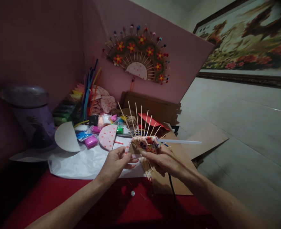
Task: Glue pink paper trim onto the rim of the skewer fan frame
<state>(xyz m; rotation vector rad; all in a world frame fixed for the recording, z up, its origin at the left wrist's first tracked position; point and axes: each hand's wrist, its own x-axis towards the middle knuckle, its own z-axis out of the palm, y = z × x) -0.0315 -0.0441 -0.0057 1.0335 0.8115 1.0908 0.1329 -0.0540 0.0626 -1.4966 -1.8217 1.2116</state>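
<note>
My left hand is closed on the near edge of a small cardboard fan base with pink-dotted covering. Thin wooden sticks spread upward in a fan behind it. In my right hand is a flower-patterned glue gun, its nozzle side turned towards the base. A translucent glue stick juts out of its back to the right. The gun partly covers the base and the feet of the sticks, and the nozzle tip cannot be made out.
A dotted half-circle and a plain white half-circle lie left, by bagged coloured clay. Loose sticks rest below my hands on cardboard. A black cord hangs down. A decorated fan hangs on the pink board behind.
</note>
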